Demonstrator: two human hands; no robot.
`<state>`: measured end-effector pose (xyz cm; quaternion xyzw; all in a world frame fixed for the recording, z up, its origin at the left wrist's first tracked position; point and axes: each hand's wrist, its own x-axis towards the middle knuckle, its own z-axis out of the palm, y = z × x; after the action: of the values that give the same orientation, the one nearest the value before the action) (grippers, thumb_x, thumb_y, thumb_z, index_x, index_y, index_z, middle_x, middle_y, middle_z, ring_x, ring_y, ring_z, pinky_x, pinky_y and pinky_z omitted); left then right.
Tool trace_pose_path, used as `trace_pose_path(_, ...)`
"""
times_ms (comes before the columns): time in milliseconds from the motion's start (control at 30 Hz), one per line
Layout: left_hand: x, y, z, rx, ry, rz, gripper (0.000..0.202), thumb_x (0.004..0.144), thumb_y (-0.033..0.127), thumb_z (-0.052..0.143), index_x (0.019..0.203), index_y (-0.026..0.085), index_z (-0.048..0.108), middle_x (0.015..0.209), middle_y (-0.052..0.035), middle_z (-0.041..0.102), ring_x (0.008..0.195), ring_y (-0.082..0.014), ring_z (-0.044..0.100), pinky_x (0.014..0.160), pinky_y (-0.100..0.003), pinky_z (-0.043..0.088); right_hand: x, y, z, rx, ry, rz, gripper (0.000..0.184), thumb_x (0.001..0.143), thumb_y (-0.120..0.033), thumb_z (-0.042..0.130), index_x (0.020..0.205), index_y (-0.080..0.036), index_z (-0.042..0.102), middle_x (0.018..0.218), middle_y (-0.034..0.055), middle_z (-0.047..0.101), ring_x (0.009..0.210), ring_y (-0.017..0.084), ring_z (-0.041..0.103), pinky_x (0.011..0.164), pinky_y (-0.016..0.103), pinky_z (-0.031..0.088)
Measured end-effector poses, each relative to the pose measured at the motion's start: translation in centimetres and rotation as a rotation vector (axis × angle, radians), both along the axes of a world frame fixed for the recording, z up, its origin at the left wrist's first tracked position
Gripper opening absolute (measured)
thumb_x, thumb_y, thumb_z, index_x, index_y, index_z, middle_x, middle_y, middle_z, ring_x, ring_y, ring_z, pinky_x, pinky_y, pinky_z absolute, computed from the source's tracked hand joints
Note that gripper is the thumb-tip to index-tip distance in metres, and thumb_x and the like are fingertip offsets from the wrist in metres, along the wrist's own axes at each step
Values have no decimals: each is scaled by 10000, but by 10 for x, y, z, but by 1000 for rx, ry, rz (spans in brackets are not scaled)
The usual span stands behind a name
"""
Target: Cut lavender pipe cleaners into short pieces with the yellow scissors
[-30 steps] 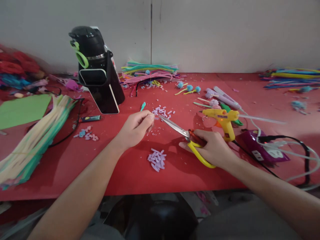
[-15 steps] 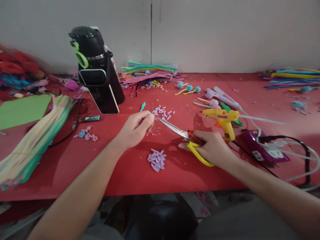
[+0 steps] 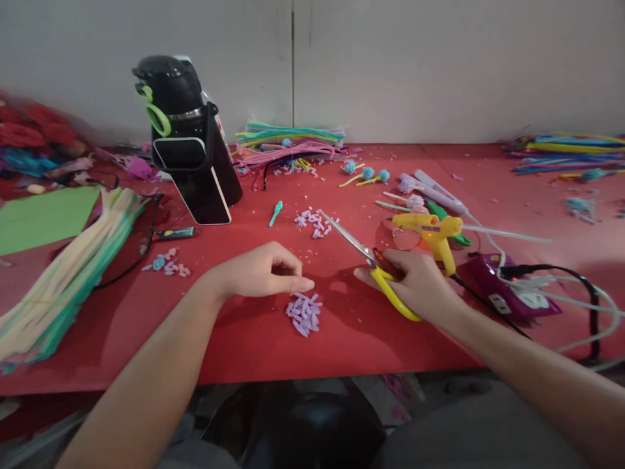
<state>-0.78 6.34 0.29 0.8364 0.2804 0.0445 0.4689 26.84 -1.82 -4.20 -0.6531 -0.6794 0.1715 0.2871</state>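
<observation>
My left hand (image 3: 266, 272) hovers just above the near pile of short lilac pieces (image 3: 304, 315), its thumb and fingers curled together at the tips. Whatever they pinch, if anything, is too small or hidden to tell. In my right hand (image 3: 418, 281) are scissors (image 3: 383, 277) with yellow-and-red handles. Their blades look closed and point up and left, toward a farther scatter of lilac bits (image 3: 316, 223). A small teal stick with a rounded end (image 3: 276, 213) lies left of that scatter.
A black bottle (image 3: 168, 85) with a phone (image 3: 205, 192) leaning on it stands back left. On the right are a yellow glue gun (image 3: 430, 228) and a purple power strip (image 3: 483, 277) with cables. Fuzzy stem bundles lie left (image 3: 73, 280) and at the back (image 3: 293, 140).
My left hand has come down and nearer, from the scissors' tips to the near lilac pile. The scissors have shifted slightly right, and the teal stick is fully uncovered.
</observation>
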Motion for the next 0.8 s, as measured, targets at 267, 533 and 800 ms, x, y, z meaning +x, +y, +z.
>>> trace_pose_path(267, 19, 9, -7, 427, 39, 491, 185, 904, 342, 546, 860, 189, 640, 802, -24, 654, 718, -150, 572, 644, -285, 425, 1, 1, 3, -16, -21, -16, 636, 716, -730, 654, 576, -227, 290, 521, -65, 267, 521, 88, 239, 481, 262, 190)
trace_pose_path(533, 58, 29, -11, 577, 310, 413, 149, 858, 315, 593, 950, 199, 596, 1020, -64, 647, 934, -226, 608, 767, -361, 474, 4, 3, 12, -50, -6, -6, 648, 718, -769, 610, 558, -228, 291, 505, -55, 284, 516, 96, 269, 476, 261, 213)
trace_pose_path(800, 57, 41, -28, 520, 153, 503, 134, 833, 263, 575, 757, 186, 655, 781, -55, 647, 687, -182, 566, 702, -374, 473, 9, 5, 12, -36, -35, 16, 655, 722, -804, 577, 554, -232, 304, 490, -47, 320, 486, 95, 280, 464, 268, 214)
